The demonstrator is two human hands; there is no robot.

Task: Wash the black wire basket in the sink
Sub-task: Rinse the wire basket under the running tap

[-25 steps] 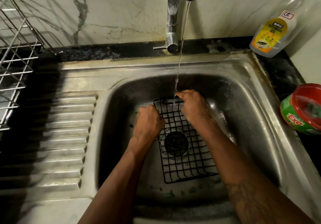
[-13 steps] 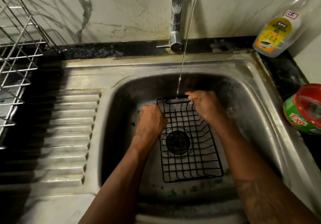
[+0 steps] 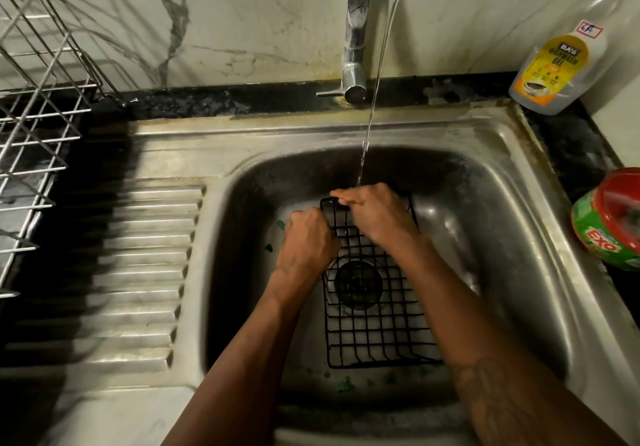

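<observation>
The black wire basket (image 3: 374, 338) lies in the steel sink (image 3: 502, 244), over the round drain. My left hand (image 3: 308, 241) is closed on the basket's left rim. My right hand (image 3: 377, 213) lies across the basket's far rim, fingers pointing left and closed on the top wire. Water runs from the tap (image 3: 356, 30) in a thin stream onto my right hand. The basket's right side is hidden behind my right forearm.
A ribbed draining board (image 3: 138, 265) lies left of the bowl, with a steel wire dish rack (image 3: 31, 106) at the far left. A dishwash gel bottle (image 3: 557, 64) stands at the back right, with a red-and-green tub (image 3: 609, 220) near it. Small green scraps lie in the bowl.
My right hand has slid left along the basket's far rim, its fingers now reaching the far left corner. My left hand keeps its hold on the left rim.
</observation>
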